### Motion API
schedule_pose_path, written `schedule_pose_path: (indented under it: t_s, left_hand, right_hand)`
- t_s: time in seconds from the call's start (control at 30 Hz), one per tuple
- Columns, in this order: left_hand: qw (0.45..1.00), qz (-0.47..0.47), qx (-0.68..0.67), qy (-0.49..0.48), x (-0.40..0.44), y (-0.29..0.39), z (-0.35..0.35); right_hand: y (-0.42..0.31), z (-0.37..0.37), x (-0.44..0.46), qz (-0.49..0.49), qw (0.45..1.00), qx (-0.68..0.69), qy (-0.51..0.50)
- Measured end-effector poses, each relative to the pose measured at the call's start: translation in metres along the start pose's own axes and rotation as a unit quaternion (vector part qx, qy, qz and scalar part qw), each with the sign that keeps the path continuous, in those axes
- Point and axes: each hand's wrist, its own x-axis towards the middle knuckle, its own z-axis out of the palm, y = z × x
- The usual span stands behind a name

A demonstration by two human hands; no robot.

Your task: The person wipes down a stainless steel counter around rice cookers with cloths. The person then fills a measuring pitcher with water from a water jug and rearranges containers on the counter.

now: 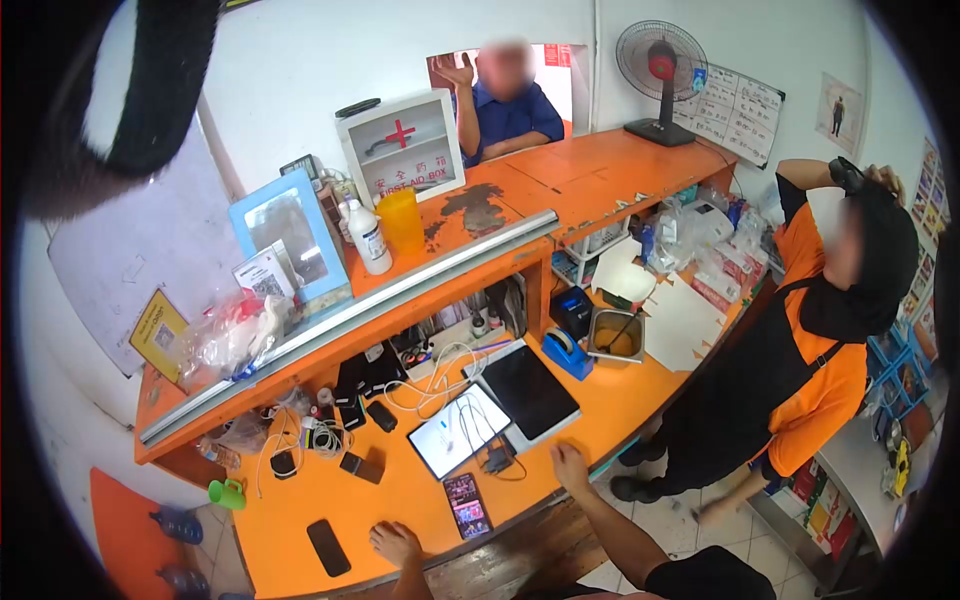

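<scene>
My left hand (pixel 397 543) rests on the orange desk (pixel 290 520) near its front edge, fingers apart and holding nothing. To its left lies a dark smartphone (pixel 328 548); to its right, a phone with a lit, colourful screen (pixel 467 506). My right hand (pixel 570 467) lies at the desk edge, its fingers loosely bent with nothing visible in them. Nearest to it are a black charging adapter (pixel 497 459) with its cable and a large tablet with a dark screen (pixel 535 393). Beside that tablet, a second tablet (pixel 450 440) shows a bright white screen.
A person in orange and black (pixel 790 370) stands at my right. Another person in a blue shirt (pixel 512 115) leans at the wall opening. The raised counter carries a first aid box (pixel 425 150), a fan (pixel 660 75) and a white bottle (pixel 369 240). A blue tape dispenser (pixel 568 355) sits near a metal container (pixel 616 335).
</scene>
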Motion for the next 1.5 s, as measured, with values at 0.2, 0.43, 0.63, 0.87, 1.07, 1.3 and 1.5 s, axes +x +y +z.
schedule_pose_path:
  t_s: [0.2, 0.43, 0.63, 0.87, 1.07, 1.3, 1.5]
  left_hand:
    - [1.000, -0.004, 0.018, -0.023, 0.002, -0.009, 0.017]
    - [1.000, -0.002, 0.022, -0.008, 0.003, -0.004, 0.011]
    - [1.000, 0.007, 0.025, 0.001, 0.003, -0.006, 0.013]
    - [0.952, 0.180, 0.063, 0.238, -0.003, -0.052, 0.092]
    - [0.951, 0.239, 0.037, 0.192, 0.000, -0.026, 0.033]
    - [0.967, 0.201, 0.030, 0.152, 0.005, -0.034, 0.054]
    - [0.985, 0.131, 0.033, 0.105, -0.001, -0.037, 0.061]
  right_hand:
    - [0.030, -0.001, -0.016, -0.227, 0.959, -0.140, 0.098]
    - [0.023, 0.000, -0.016, -0.211, 0.951, -0.212, 0.078]
    - [0.020, 0.001, -0.018, -0.192, 0.951, -0.227, 0.082]
    - [0.015, 0.005, -0.019, -0.188, 0.950, -0.215, 0.122]
    - [0.015, 0.007, -0.023, -0.188, 0.949, -0.207, 0.147]
    - [0.016, 0.007, -0.025, -0.161, 0.959, -0.185, 0.143]
    - [0.015, 0.009, -0.022, -0.125, 0.974, -0.116, 0.152]
